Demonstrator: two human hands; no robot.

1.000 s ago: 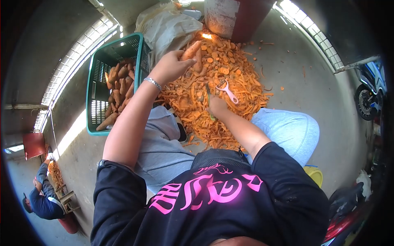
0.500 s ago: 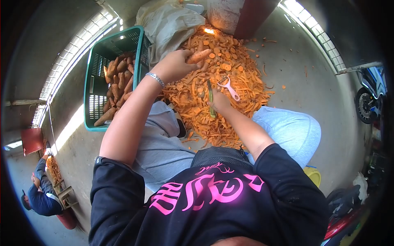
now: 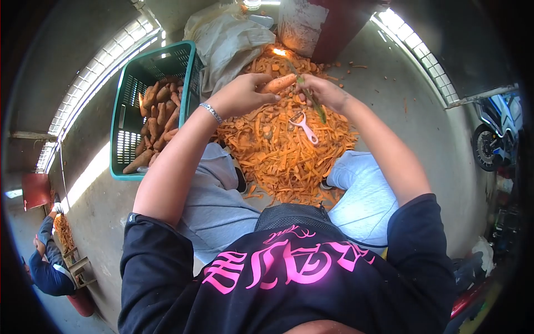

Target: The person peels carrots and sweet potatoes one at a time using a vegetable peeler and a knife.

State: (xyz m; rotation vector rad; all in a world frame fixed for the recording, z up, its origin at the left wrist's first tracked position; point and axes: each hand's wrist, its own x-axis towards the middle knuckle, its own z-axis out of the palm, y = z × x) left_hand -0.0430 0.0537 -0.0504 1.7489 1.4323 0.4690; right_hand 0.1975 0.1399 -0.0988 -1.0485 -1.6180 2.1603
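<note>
My left hand [image 3: 245, 94] is closed round a thick orange carrot [image 3: 279, 84], whose end points right toward the other hand. In my right hand [image 3: 327, 92] is a slim knife with a green handle [image 3: 320, 113]; its thin dark blade slants up past the carrot's end. Blade and carrot look close together, but I cannot tell whether they touch. Below both hands spreads a large heap of orange peelings [image 3: 278, 161] with round slices among them. A pink peeler [image 3: 305, 131] lies on this heap, a little below my right hand.
A green plastic crate [image 3: 192, 72] holding several carrots [image 3: 161, 111] stands at the left. Behind the heap are a whitish sack [image 3: 228, 44] and a red-and-white container [image 3: 300, 28]. Another person [image 3: 47, 267] sits far left. A blue motorcycle [image 3: 495, 133] stands at right.
My right hand has risen from the heap with the knife and come up beside the carrot. My left hand has moved slightly down and still holds the carrot.
</note>
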